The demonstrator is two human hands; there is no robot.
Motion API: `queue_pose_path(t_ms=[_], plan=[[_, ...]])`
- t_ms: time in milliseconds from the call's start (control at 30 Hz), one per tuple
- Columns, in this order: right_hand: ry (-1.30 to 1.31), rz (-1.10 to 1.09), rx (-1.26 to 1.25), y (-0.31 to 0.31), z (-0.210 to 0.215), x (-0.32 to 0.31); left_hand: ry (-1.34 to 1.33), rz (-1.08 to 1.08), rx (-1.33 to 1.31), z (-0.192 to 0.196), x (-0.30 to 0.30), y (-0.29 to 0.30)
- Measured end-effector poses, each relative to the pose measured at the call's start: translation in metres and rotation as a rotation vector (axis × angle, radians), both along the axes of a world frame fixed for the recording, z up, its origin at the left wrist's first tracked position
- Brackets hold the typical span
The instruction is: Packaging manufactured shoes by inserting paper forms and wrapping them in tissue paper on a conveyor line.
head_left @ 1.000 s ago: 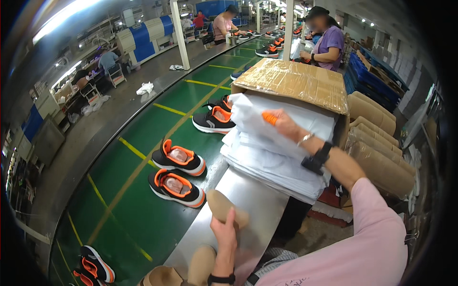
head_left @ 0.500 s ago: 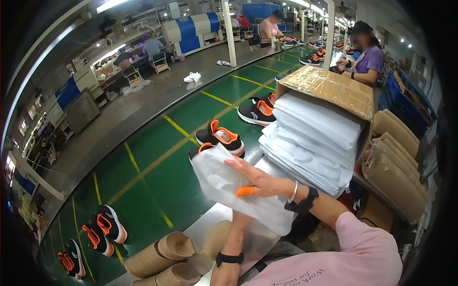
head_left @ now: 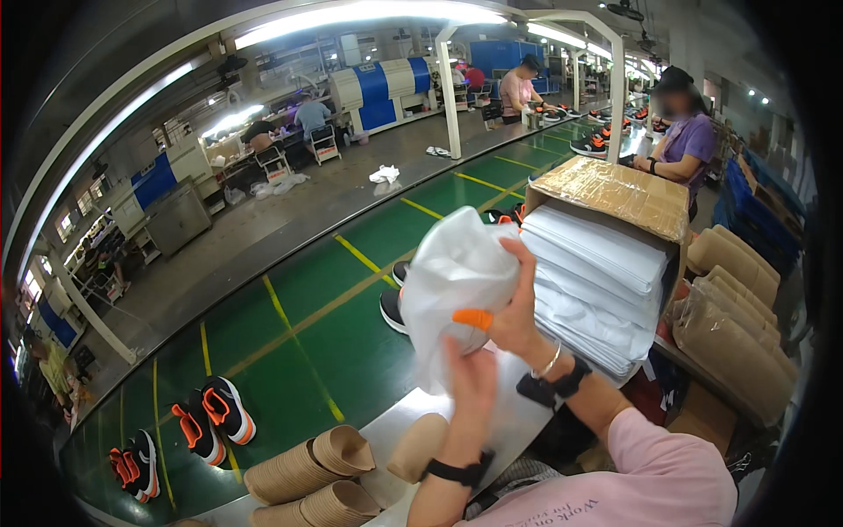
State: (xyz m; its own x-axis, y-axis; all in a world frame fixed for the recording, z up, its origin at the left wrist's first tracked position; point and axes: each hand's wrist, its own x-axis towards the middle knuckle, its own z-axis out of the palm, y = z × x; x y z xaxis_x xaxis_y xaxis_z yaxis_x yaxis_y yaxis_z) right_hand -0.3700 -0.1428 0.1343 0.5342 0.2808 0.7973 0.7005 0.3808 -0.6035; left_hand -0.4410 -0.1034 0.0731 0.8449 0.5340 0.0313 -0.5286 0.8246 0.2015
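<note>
A sheet of white tissue paper (head_left: 452,263), loosely crumpled and bulging, is held up between both hands over the metal ledge (head_left: 522,391). My right hand (head_left: 514,299) grips its right side, with an orange cover on the thumb. Lower down, my left hand (head_left: 474,373) is closed on the bottom of the paper; it is slightly blurred, and the sheet hides part of its fingers. Just behind the paper stands a black shoe (head_left: 392,314) with a white sole, mostly covered from view.
An open cardboard box (head_left: 615,189) holds a thick stack of white paper (head_left: 597,272) at right. Nested brown moulded-pulp forms (head_left: 294,470) sit at the front. Shoe pairs (head_left: 215,422) stand on the green conveyor belt (head_left: 299,369). A person in purple (head_left: 689,145) works beyond the box.
Both hands have raised the tissue paper, and it has gone from a spread sheet to a bunched, rounded shape. My view has shifted, so the surroundings sit further right.
</note>
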Motion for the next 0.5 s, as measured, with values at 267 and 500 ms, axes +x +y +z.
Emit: queue_pose_path(t_ms=[267,500], plan=[[-0.578,0.052,0.038,-0.009,0.049,0.002,0.488,0.41,1.146,0.047,-0.02,0.059],[-0.036,0.063,-0.317,0.062,0.061,-0.027,0.374,0.376,1.476,0.065,-0.08,0.062]])
